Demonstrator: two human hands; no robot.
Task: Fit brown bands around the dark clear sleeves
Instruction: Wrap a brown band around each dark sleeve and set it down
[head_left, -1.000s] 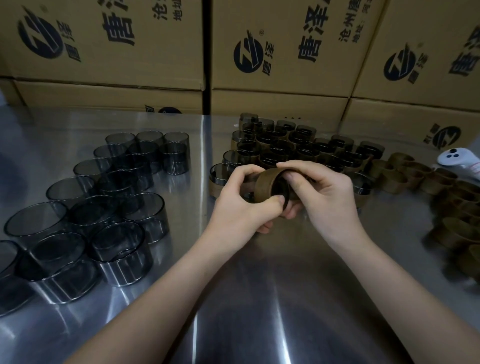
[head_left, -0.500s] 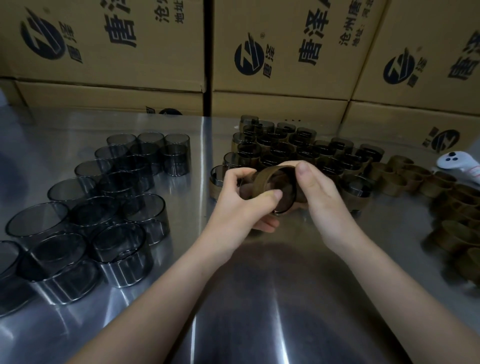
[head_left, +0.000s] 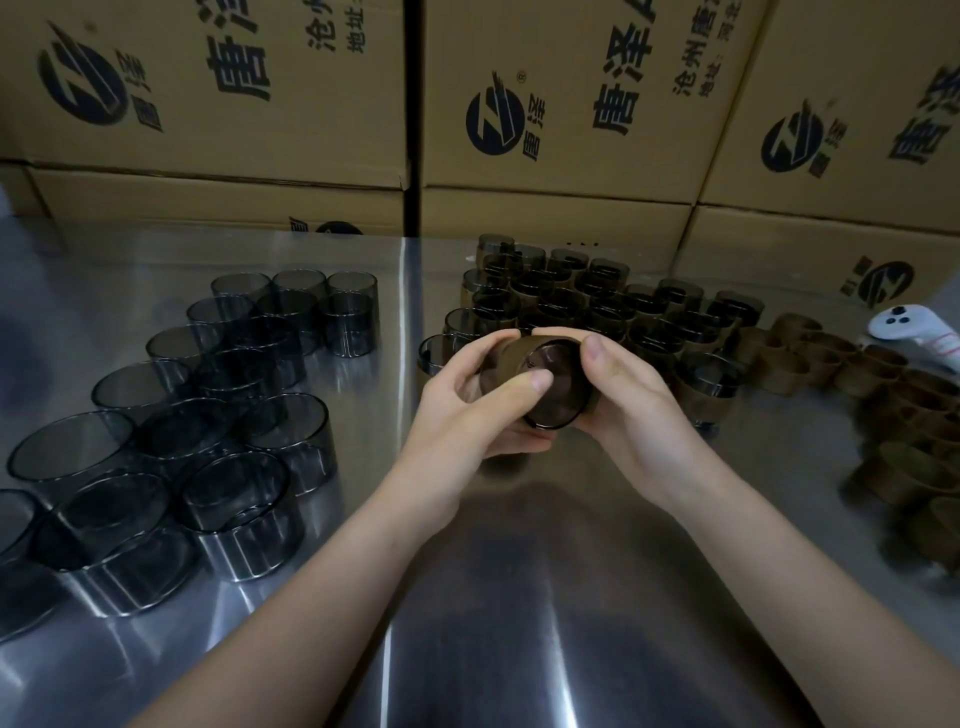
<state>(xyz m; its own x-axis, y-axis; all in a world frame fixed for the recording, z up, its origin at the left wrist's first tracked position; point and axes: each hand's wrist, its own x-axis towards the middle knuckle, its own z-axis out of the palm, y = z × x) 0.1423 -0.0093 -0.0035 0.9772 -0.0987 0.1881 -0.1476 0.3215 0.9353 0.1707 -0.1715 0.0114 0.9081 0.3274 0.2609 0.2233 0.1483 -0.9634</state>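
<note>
Left hand (head_left: 467, 415), right hand (head_left: 636, 415) hold banded sleeve (head_left: 553, 387); cartons (head_left: 571, 161) read 唐泽.

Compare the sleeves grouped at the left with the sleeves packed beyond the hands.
The left sleeves are bare, grey-clear all the way down; the far sleeves each wear a brown band round the lower part. The left sleeves run from mid-table toward the near edge; the far sleeves sit closer to the cardboard boxes. Both groups stand upright on the metal table, open end up.
</note>
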